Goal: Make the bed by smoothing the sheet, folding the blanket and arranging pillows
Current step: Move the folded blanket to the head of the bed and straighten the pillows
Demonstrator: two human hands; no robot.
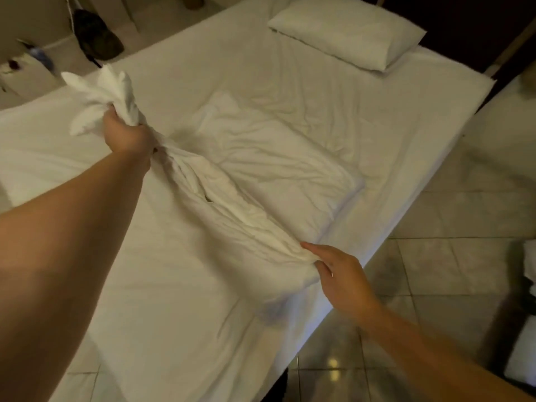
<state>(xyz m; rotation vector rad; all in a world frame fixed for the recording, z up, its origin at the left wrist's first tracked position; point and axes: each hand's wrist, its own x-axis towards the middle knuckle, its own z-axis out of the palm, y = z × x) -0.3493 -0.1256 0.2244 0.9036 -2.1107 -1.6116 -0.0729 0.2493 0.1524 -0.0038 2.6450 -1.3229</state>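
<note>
A white blanket [261, 166] lies rumpled across the middle of the bed, over the white sheet [162, 300]. My left hand [127, 134] is clenched around a bunched edge of the blanket and holds it lifted above the mattress. Down near the bed's right side, my right hand [339, 271] pinches the other end of that gathered edge, so the fabric stretches in a twisted band between both hands. One white pillow [348, 33] rests at the far corner of the bed. The sheet shows wrinkles around the blanket.
Tiled floor [452, 227] runs along the right side of the bed. A dark bag [98, 36] and small items sit on the floor beyond the far left edge. Folded white cloth on dark furniture [528, 265] stands at the right border.
</note>
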